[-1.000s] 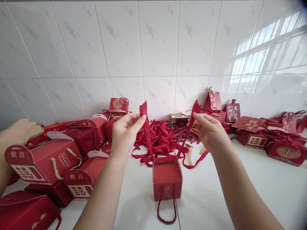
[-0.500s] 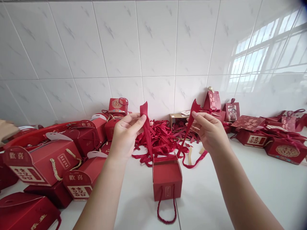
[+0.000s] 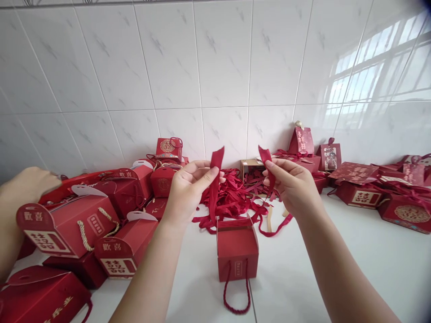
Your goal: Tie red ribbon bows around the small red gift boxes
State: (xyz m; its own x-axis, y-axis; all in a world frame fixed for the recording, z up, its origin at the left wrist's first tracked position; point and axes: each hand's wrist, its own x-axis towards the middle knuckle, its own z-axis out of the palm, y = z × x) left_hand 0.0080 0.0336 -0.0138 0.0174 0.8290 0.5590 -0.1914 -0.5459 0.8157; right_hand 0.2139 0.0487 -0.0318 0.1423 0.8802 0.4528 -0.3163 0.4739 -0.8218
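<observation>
A small red gift box [image 3: 237,251] stands on the white table in front of me, its dark red cord handle hanging toward me. A red ribbon [image 3: 214,197] rises from behind the box. My left hand [image 3: 188,190] pinches one ribbon end between thumb and fingers, with a short tip sticking up. My right hand [image 3: 292,181] pinches another red ribbon end, also with its tip upright. Both hands are raised above the box, one on each side of it. Whether the two ends belong to one ribbon is hidden behind the box.
A heap of loose red ribbons [image 3: 232,190] lies behind the box by a cardboard carton [image 3: 251,167]. Larger red boxes [image 3: 76,224] crowd the left, and more boxes [image 3: 404,206] stand right. Another person's arm [image 3: 20,202] reaches in at far left. A tiled wall [image 3: 222,72] closes the back.
My hands have come closer together, both still pinching ribbon ends. The other person's arm has reached farther in at the left. The view has shifted slightly.
</observation>
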